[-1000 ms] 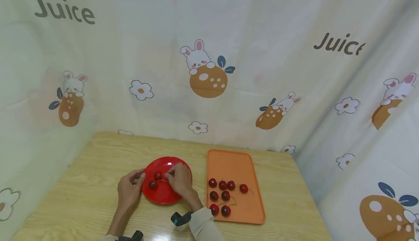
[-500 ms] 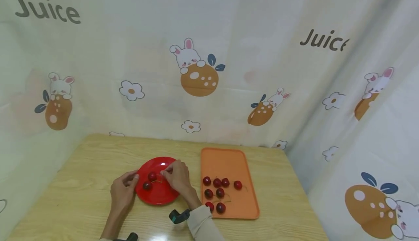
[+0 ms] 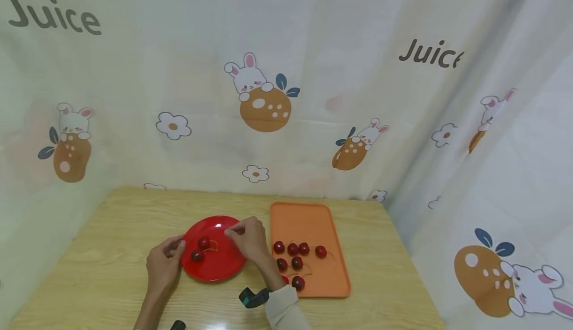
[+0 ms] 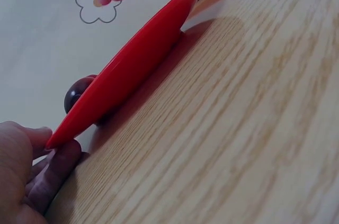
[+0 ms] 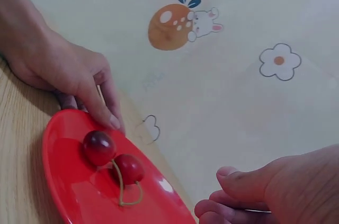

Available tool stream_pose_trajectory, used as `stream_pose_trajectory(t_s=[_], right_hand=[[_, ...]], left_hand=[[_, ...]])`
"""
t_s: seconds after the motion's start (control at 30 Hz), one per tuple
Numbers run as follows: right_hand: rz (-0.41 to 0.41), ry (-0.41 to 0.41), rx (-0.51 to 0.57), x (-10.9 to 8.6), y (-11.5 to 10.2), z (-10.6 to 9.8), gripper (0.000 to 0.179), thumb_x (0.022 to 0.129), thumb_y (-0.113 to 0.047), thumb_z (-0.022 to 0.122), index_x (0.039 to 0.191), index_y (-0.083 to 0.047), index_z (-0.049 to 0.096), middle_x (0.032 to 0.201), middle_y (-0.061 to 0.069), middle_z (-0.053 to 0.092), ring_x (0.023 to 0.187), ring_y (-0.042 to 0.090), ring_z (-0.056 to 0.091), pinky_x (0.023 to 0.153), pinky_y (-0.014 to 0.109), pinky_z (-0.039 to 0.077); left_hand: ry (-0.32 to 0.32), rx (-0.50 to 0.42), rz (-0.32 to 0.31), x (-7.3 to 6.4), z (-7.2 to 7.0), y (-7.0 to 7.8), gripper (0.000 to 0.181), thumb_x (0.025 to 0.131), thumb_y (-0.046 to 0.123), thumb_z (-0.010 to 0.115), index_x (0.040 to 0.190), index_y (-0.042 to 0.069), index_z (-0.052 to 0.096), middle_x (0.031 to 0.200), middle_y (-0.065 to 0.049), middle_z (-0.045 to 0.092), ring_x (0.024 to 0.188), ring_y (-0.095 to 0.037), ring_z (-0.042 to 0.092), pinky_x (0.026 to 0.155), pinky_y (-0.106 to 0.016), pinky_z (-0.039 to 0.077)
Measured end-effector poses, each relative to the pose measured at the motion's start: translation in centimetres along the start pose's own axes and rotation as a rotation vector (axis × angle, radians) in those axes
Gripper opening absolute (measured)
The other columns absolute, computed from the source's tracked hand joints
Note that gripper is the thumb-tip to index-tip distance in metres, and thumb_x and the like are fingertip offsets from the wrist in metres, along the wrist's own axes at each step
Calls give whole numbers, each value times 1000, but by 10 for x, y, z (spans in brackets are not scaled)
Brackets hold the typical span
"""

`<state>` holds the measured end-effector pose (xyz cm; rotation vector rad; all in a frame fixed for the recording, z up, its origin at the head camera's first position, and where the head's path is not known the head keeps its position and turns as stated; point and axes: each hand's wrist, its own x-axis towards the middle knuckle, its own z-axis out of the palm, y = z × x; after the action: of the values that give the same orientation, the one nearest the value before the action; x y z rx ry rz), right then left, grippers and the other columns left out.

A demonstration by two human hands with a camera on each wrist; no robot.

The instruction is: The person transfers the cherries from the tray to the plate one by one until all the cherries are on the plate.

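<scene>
Two dark red cherries, the farther cherry (image 3: 203, 243) and the nearer cherry (image 3: 197, 256), lie side by side on the left part of a red plate (image 3: 219, 272), stems pointing right. My left hand (image 3: 163, 265) pinches the plate's left rim, thumb on top and fingers beneath in the left wrist view. Above the plate's right side is my right hand (image 3: 251, 240), its fingers loosely bent and holding nothing. In the right wrist view, the thumb of the right hand (image 5: 286, 187) stands apart from the fingers, and the cherry stems (image 5: 122, 184) are free of it.
To the right of the plate lies an orange tray (image 3: 300, 220) with several cherries in rows, such as the cherry (image 3: 321, 252) at its right. The right forearm covers part of the tray's left edge. A printed curtain (image 3: 201, 71) stands behind the wooden table (image 3: 380, 280).
My right hand has let go of the cherry stems and drawn up and right from them. The left hand stays at the plate's rim. The head view has turned slightly right.
</scene>
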<state>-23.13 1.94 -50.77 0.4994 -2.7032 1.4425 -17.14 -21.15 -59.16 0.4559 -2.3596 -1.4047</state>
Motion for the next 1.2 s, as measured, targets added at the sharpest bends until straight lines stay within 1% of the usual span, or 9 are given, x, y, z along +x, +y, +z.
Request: stream_pose_trajectory(t_s=[0.2, 0.33, 0.43, 0.53, 0.6, 0.77, 0.93, 1.03, 1.2], right_hand=[[-4, 32, 6, -3, 1, -14, 16, 90, -23, 76, 96, -9, 81, 81, 1, 78, 68, 0, 63, 60, 16, 51], [1, 38, 38, -7, 4, -28, 16, 91, -23, 75, 96, -8, 81, 82, 3, 78, 67, 2, 65, 60, 17, 52], [23, 49, 63, -10, 8, -39, 16, 91, -23, 75, 95, -9, 81, 81, 4, 78, 67, 12, 69, 59, 19, 52], [32, 69, 69, -13, 13, -48, 16, 92, -23, 75, 93, -8, 81, 79, 8, 77, 69, 24, 72, 57, 21, 52], [35, 85, 68, -15, 16, -53, 17, 92, -24, 74, 91, -8, 81, 77, 9, 77, 70, 28, 73, 56, 21, 51], [48, 122, 68, -20, 20, -63, 16, 92, -24, 74, 89, -10, 80, 74, 5, 76, 69, 26, 72, 55, 21, 49], [60, 157, 89, -27, 26, -74, 15, 92, -23, 74, 92, -9, 80, 76, 8, 75, 68, 28, 71, 52, 22, 50], [63, 172, 89, -31, 31, -81, 17, 93, -24, 73, 94, -8, 80, 78, 10, 76, 70, 29, 72, 56, 22, 52], [83, 218, 72, -37, 41, -91, 12, 92, -20, 74, 95, -9, 80, 80, 7, 77, 74, 31, 74, 61, 21, 54]], left_hand=[[-7, 33, -28, 1, 0, 3, 28, 100, 25, 63, 125, 15, 71, 109, -9, 76, 75, -2, 63, 68, -14, 46], [-11, 38, -28, -1, 1, 4, 28, 100, 24, 63, 125, 14, 70, 109, -9, 76, 75, -3, 62, 69, -15, 45], [-12, 33, -19, -2, 2, 4, 28, 100, 25, 63, 125, 14, 70, 109, -10, 76, 75, -3, 63, 69, -14, 45], [-15, 41, -15, -2, 2, 4, 29, 100, 25, 62, 126, 14, 70, 110, -11, 76, 76, -3, 63, 70, -14, 45], [-17, 46, -10, -2, 2, 4, 29, 101, 24, 62, 126, 14, 70, 110, -11, 76, 76, -3, 64, 70, -13, 45], [0, 56, -7, -2, 0, 4, 27, 100, 22, 63, 126, 14, 70, 109, -10, 76, 75, -2, 64, 70, -12, 45], [-6, 52, -7, -3, -1, 7, 28, 100, 21, 63, 126, 13, 70, 109, -12, 76, 75, -2, 64, 69, -13, 45], [-6, 43, 1, -3, -1, 8, 28, 100, 21, 62, 125, 12, 70, 110, -13, 76, 75, -3, 64, 68, -13, 45], [-6, 38, 1, -5, -1, 8, 27, 100, 21, 63, 125, 13, 70, 110, -13, 76, 74, -3, 64, 67, -13, 45]])
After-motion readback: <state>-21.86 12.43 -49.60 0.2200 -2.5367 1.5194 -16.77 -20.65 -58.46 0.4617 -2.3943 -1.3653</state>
